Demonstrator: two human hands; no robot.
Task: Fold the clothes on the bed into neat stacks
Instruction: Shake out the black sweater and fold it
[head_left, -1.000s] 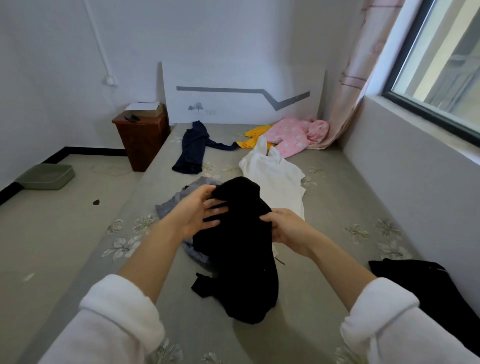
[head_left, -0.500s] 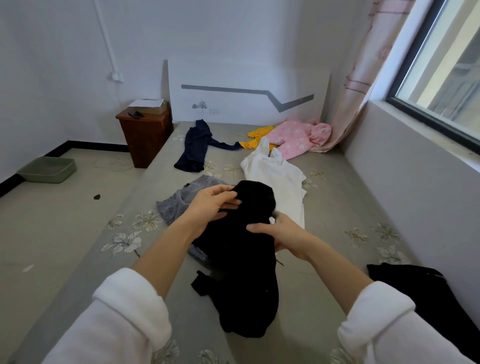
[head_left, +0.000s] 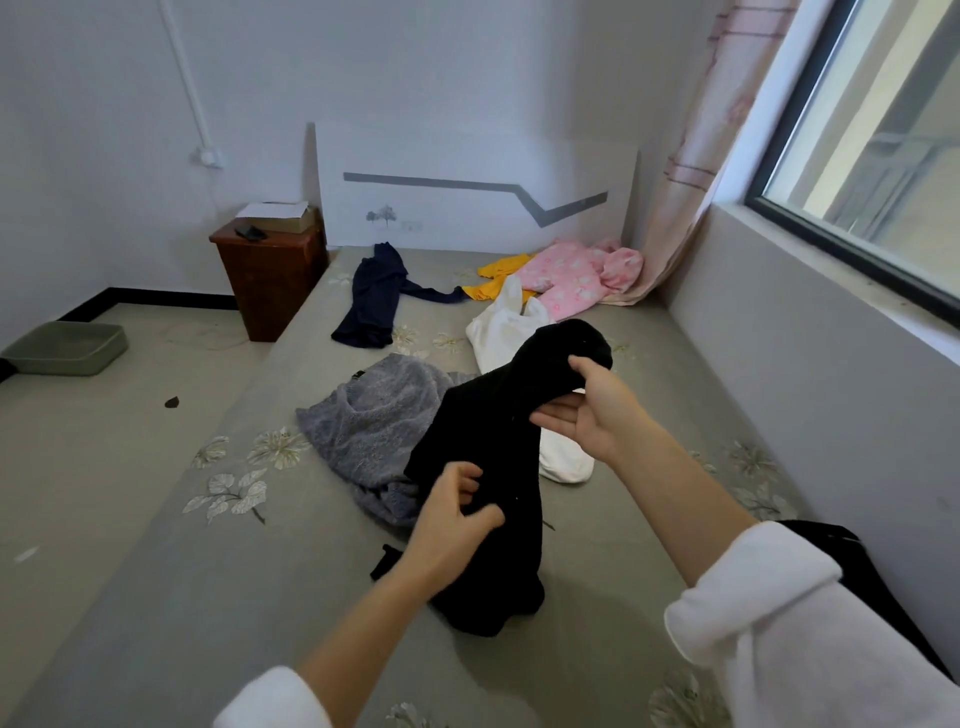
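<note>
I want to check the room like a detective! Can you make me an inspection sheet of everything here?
Surface: grey flowered bed.
Job's things: black garment held up; grey sweater, white top, navy garment, pink pajamas, yellow garment all unfolded; another black garment at the wall.
Clutter: nothing seen.
Grips: left hand pinches the black garment low; right hand grips it higher.
Cables: thin cord on the floor.
Surroundings: wooden nightstand, green tray, window, curtain.

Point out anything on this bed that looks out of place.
Nothing is damaged or spilled. Unfolded clothes lie scattered: a navy garment, a pink one crumpled by the curtain, a grey sweater.
</note>
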